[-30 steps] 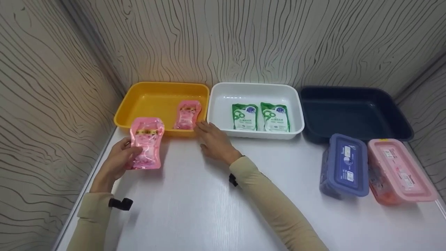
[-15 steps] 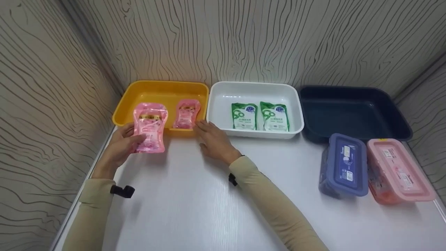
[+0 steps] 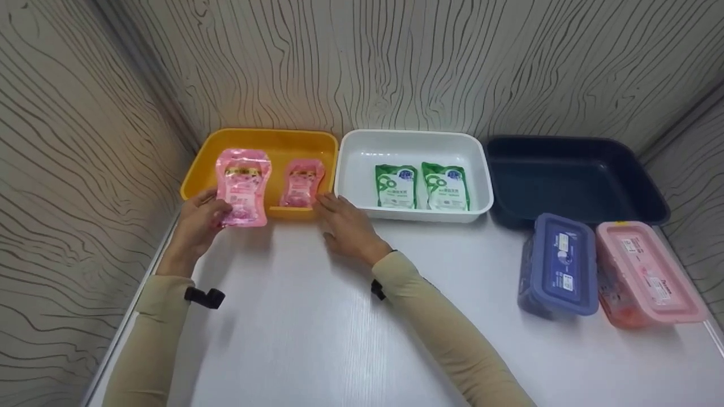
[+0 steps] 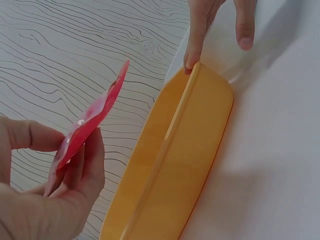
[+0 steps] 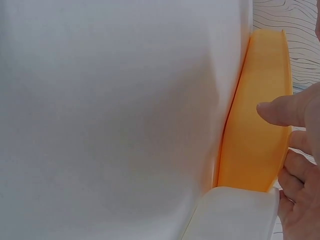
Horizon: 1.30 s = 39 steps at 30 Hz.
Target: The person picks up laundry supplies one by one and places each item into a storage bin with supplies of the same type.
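Observation:
My left hand (image 3: 198,223) pinches a pink pouch (image 3: 244,186) by its lower left edge, holding it above the near left part of the yellow tray (image 3: 283,141). In the left wrist view, the thumb and fingers press the flat pouch (image 4: 90,125) from both sides, and it is apart from the tray. A second pink pouch (image 3: 301,183) lies inside the tray at the right. My right hand (image 3: 350,226) rests at the tray's near right corner, fingers extended on the rim. The right wrist view shows its thumb (image 5: 280,111) in front of the tray's outer wall (image 5: 250,145).
A white tray (image 3: 418,141) stands beside the yellow one, with two green-and-white pouches (image 3: 421,186) in it. A dark blue tray (image 3: 577,181) is at the right. Nearer stand a blue lidded box (image 3: 557,271) and a pink lidded box (image 3: 650,277).
My left hand has carried the pink pouch forward, from in front of the yellow tray to over it. The right hand has stayed at the tray's corner.

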Tool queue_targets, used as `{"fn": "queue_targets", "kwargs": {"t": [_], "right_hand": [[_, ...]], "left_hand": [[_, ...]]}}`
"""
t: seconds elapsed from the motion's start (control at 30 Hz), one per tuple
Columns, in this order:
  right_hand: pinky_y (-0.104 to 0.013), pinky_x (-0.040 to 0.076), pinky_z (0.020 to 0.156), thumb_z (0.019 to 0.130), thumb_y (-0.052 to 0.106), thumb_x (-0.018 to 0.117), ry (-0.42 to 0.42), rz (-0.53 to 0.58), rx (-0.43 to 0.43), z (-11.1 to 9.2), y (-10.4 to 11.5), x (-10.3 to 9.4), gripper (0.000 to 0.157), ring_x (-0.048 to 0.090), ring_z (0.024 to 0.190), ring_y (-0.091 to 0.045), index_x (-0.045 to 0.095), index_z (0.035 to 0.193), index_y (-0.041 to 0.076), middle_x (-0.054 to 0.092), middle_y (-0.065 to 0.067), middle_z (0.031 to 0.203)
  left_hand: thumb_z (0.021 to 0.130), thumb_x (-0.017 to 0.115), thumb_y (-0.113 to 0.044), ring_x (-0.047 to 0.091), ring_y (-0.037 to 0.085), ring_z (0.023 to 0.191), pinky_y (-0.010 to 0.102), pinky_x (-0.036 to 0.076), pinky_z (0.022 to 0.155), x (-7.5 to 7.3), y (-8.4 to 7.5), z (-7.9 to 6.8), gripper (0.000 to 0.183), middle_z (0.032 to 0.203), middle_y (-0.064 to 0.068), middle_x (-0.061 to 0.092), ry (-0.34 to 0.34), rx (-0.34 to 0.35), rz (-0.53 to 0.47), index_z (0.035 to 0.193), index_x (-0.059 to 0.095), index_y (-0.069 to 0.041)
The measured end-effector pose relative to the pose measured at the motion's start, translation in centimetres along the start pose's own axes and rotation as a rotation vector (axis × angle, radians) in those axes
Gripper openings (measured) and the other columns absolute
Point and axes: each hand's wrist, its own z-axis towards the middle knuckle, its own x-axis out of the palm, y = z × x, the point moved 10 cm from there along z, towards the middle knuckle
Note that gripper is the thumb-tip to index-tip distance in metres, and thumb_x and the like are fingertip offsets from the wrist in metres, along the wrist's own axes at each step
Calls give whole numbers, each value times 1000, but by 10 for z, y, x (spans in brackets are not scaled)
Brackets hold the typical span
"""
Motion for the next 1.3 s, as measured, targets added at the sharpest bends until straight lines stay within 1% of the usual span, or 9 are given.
{"fn": "queue_targets", "kwargs": {"t": [0.2,0.3,0.43,0.53,0.77,0.9,1.1,1.2,1.3], "right_hand": [[-45,21,134,98,28,78,18,25,12,0,-2,1,81,22,165,-23,38,167,15,28,-2,177],[-42,19,135,96,31,79,10,17,5,0,-1,0,81,23,165,-22,40,166,14,29,-2,177],[-38,17,135,95,32,79,-3,-4,-9,-1,1,-2,81,24,165,-21,42,165,12,31,-2,176],[-38,17,135,96,32,79,-3,4,-6,0,1,-2,82,24,165,-21,41,165,12,30,-2,176],[-40,17,135,96,30,79,5,24,-1,0,0,-2,82,23,165,-22,39,166,12,29,-3,177],[-39,16,136,98,30,78,15,37,1,0,0,1,81,22,165,-21,38,166,12,28,-3,177],[-41,16,135,99,30,77,26,46,12,0,1,3,82,20,166,-20,36,168,13,26,-2,178],[-41,17,135,99,30,77,22,43,19,0,0,3,82,19,166,-19,35,168,15,26,-1,178],[-40,17,135,99,31,75,17,9,8,-1,0,4,80,21,166,-20,36,168,15,27,0,178]], "left_hand": [[103,72,-12,67,18,115,25,60,98,-1,1,12,72,138,-1,58,-40,-2,-85,167,38,-14],[102,73,-13,68,18,114,25,60,99,-1,0,19,74,137,1,59,-56,13,-86,167,37,-13],[101,74,-12,67,19,120,24,59,100,-1,2,27,75,141,1,58,-71,10,-78,167,38,-16],[100,75,-12,64,20,124,22,58,101,-2,2,33,77,144,0,57,-80,6,-82,167,38,-19],[104,68,-8,61,18,117,21,59,97,-5,2,45,65,132,1,60,-125,31,-142,164,42,-12],[106,64,-9,59,17,116,19,58,97,-7,3,53,60,131,0,59,-177,25,-78,163,46,-12],[111,58,-17,57,17,124,23,52,110,-10,2,64,57,151,4,52,-212,-30,69,166,42,-19],[112,54,-19,58,16,121,21,53,108,-12,3,69,56,154,4,51,-231,-39,110,166,40,-21],[113,51,-17,60,17,117,21,56,102,-13,6,75,55,153,6,52,-239,-28,138,167,39,-18]]}}
